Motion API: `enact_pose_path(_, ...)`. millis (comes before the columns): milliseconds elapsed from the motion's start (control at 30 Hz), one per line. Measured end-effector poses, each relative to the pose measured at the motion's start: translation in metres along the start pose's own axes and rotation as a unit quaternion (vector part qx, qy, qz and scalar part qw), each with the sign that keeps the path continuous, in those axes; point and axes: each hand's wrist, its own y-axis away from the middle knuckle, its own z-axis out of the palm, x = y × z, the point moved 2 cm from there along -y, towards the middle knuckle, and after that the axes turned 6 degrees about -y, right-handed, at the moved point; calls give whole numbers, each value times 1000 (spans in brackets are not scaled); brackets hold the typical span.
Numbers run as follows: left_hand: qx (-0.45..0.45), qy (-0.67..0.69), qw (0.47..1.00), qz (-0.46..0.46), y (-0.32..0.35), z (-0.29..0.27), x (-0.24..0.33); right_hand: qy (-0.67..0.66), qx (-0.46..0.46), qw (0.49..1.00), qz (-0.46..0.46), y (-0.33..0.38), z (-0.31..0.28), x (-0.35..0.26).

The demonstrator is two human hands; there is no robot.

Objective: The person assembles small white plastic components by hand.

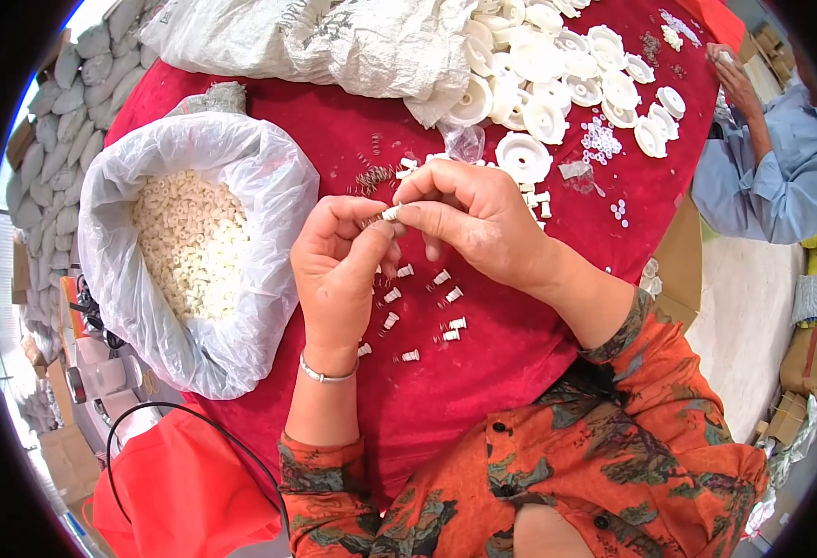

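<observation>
My left hand [338, 270] and my right hand [478, 219] meet above the red cloth [483, 363], pinching together a small white plastic piece with a thin metal spring [385, 215] between the fingertips. Below the hands several small white pieces with springs [427, 312] lie scattered on the cloth. A few loose metal springs [373, 175] rest just beyond my fingers.
A white plastic bag [269, 177] full of small cream rings stands at the left. White round discs [557, 74] are heaped at the far side beside a grey sack [334, 37]. Another person in a blue sleeve [780, 177] works at the right. A red bag [176, 484] lies at lower left.
</observation>
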Motion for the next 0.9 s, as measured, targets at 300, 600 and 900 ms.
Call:
enact_pose_path(300,0,-60,998,31,2,1,4,-57,-28,996,57,1,4,-7)
enact_pose_path(600,7,-59,998,17,4,3,6,139,-31,984,-107,1,0,-4)
enact_pose_path(900,-13,-142,988,59,2,4,5,-22,-52,997,45,1,-2,-1)
